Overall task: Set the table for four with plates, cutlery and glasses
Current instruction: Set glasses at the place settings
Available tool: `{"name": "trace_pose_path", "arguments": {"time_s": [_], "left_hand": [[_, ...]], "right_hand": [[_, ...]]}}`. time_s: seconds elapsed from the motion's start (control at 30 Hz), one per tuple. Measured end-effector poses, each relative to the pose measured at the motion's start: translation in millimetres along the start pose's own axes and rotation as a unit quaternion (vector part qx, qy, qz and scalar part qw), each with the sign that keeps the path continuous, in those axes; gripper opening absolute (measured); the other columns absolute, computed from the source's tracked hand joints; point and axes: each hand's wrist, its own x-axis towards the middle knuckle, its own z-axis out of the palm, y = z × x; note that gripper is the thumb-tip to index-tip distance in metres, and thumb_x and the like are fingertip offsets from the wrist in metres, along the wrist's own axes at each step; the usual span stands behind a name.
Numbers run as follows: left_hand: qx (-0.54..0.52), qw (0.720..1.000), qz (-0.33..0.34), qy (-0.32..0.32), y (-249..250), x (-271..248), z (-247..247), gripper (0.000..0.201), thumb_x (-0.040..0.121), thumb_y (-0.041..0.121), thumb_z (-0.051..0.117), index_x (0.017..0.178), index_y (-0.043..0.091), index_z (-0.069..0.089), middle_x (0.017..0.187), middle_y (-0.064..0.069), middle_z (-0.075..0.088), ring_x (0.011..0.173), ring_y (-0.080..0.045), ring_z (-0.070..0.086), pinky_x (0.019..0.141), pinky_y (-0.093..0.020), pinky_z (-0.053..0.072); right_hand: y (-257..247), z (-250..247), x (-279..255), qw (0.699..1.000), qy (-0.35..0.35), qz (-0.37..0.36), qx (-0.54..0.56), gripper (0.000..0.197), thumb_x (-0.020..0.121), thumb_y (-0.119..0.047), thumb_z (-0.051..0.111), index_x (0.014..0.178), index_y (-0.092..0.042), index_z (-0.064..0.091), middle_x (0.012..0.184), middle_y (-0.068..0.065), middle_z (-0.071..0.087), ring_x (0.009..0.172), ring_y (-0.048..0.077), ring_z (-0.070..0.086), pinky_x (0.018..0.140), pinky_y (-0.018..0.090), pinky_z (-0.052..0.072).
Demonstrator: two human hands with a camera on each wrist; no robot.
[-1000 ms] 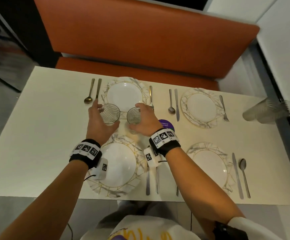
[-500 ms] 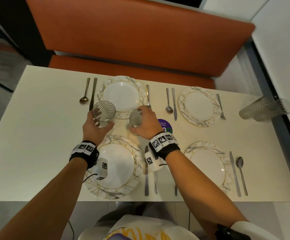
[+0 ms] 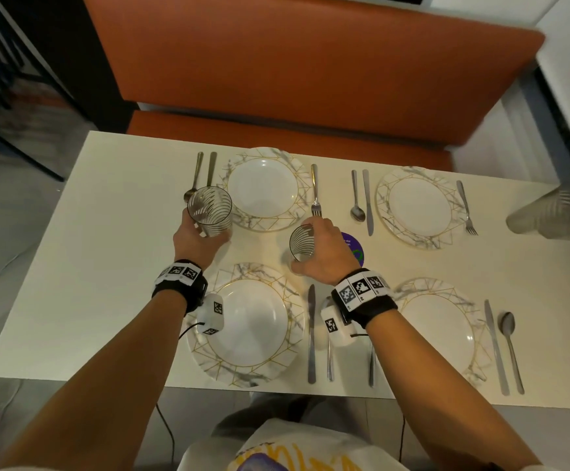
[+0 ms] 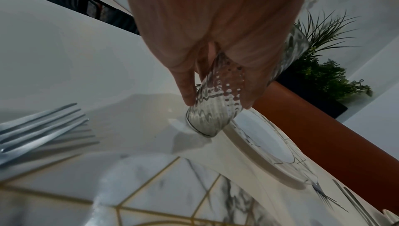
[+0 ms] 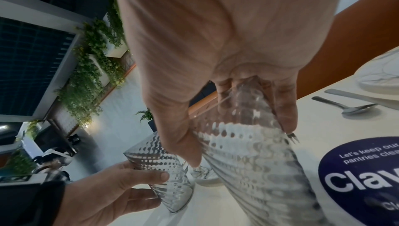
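Note:
Two ribbed clear glasses are held over the white table (image 3: 106, 266). My left hand (image 3: 198, 240) grips one glass (image 3: 209, 209), slightly tilted and low, beside the far left plate (image 3: 264, 188) and near its spoon and knife (image 3: 205, 171). In the left wrist view this glass (image 4: 212, 110) has its base close to the table next to the plate rim (image 4: 254, 154). My right hand (image 3: 326, 254) grips the second glass (image 3: 301, 242) between the far left and near left plate (image 3: 246, 324). In the right wrist view, fingers wrap that glass (image 5: 248, 153); the left-hand glass (image 5: 159, 170) shows beyond.
Far right plate (image 3: 419, 207) and near right plate (image 3: 439, 331) lie with cutlery beside them. A round purple sticker (image 3: 354, 248) sits mid-table. Stacked glasses (image 3: 555, 212) lie blurred at the right edge. An orange bench (image 3: 293, 69) runs behind the table.
My left hand has carried its glass leftward, away from the other glass and toward the far left plate's spoon and knife. My right hand has drawn its glass slightly nearer.

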Motion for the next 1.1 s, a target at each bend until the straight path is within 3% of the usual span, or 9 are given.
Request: {"name": "trace_pose_path", "arguments": {"time_s": [0.1, 0.3, 0.43, 0.57, 0.67, 0.83, 1.0, 1.1], "left_hand": [[0.003, 1.000, -0.005, 0.002, -1.2, 0.3, 0.3, 0.081, 0.074, 0.027, 0.093, 0.142, 0.025, 0.050, 0.123, 0.004, 0.065, 0.118, -0.025, 0.066, 0.099, -0.033, 0.052], [0.012, 1.000, -0.008, 0.004, -1.5, 1.5, 1.4, 0.084, 0.073, 0.028, 0.093, 0.143, 0.025, 0.048, 0.131, -0.004, 0.067, 0.117, -0.026, 0.066, 0.101, -0.038, 0.053], [0.030, 0.999, -0.025, 0.003, 0.8, 1.1, 1.9, 0.086, 0.074, 0.028, 0.093, 0.144, 0.015, 0.044, 0.134, -0.007, 0.062, 0.120, -0.023, 0.059, 0.095, -0.031, 0.045], [0.039, 0.998, -0.040, -0.005, -3.5, -1.8, -2.8, 0.105, 0.068, 0.030, 0.097, 0.152, 0.013, 0.035, 0.146, -0.008, 0.050, 0.133, -0.025, 0.052, 0.111, -0.043, 0.046], [0.062, 0.996, -0.057, -0.015, -6.8, -13.9, -7.2, 0.113, 0.075, 0.021, 0.092, 0.161, 0.010, 0.019, 0.155, -0.015, 0.037, 0.139, -0.029, 0.045, 0.117, -0.047, 0.042], [0.073, 0.995, -0.058, 0.023, -11.0, -51.6, -1.9, 0.095, 0.082, 0.011, 0.079, 0.158, 0.002, 0.022, 0.151, -0.020, 0.033, 0.136, -0.033, 0.046, 0.114, -0.047, 0.043], [0.066, 0.993, -0.039, 0.094, 3.3, -91.6, 21.6, 0.074, 0.080, 0.006, 0.075, 0.144, -0.003, 0.038, 0.141, -0.024, 0.038, 0.123, -0.037, 0.051, 0.103, -0.051, 0.049], [0.045, 0.990, -0.006, 0.131, 34.8, -113.1, 42.2, 0.061, 0.082, 0.003, 0.071, 0.137, 0.000, 0.045, 0.134, -0.023, 0.042, 0.116, -0.035, 0.052, 0.098, -0.051, 0.051]], "right_hand": [[-2.2, -0.1, -2.0, 0.999, -0.028, -0.011, -0.023, 0.088, 0.065, -0.035, 0.087, 0.137, -0.020, 0.040, 0.133, 0.004, 0.045, 0.121, 0.025, 0.044, 0.098, 0.043, 0.048], [-3.0, -1.4, -5.0, 0.998, -0.036, -0.002, -0.049, 0.088, 0.064, -0.035, 0.087, 0.137, -0.017, 0.040, 0.134, 0.005, 0.044, 0.122, 0.024, 0.043, 0.099, 0.043, 0.049], [-5.1, -1.4, -6.6, 0.998, -0.036, 0.007, -0.057, 0.089, 0.064, -0.034, 0.087, 0.137, -0.019, 0.038, 0.134, 0.004, 0.043, 0.123, 0.024, 0.043, 0.097, 0.042, 0.050], [-7.0, -3.9, -7.7, 0.997, -0.047, 0.011, -0.057, 0.098, 0.065, -0.034, 0.088, 0.144, -0.020, 0.033, 0.141, 0.005, 0.040, 0.129, 0.027, 0.041, 0.102, 0.046, 0.048], [-6.8, -8.4, -10.1, 0.997, -0.056, 0.011, -0.056, 0.112, 0.063, -0.045, 0.089, 0.152, -0.023, 0.024, 0.147, 0.008, 0.036, 0.136, 0.031, 0.037, 0.108, 0.050, 0.044], [1.3, -22.5, -19.1, 0.999, -0.031, 0.019, 0.005, 0.110, 0.062, -0.067, 0.081, 0.151, -0.031, 0.027, 0.146, 0.002, 0.040, 0.135, 0.026, 0.040, 0.108, 0.049, 0.044], [26.3, -48.2, -39.1, 0.995, 0.017, 0.016, 0.102, 0.094, 0.068, -0.064, 0.080, 0.145, -0.032, 0.036, 0.138, -0.003, 0.048, 0.128, 0.019, 0.046, 0.105, 0.045, 0.048], [51.6, -68.2, -50.5, 0.989, 0.059, 0.011, 0.132, 0.082, 0.074, -0.058, 0.081, 0.141, -0.030, 0.043, 0.131, -0.007, 0.052, 0.121, 0.016, 0.051, 0.096, 0.035, 0.052]]}}
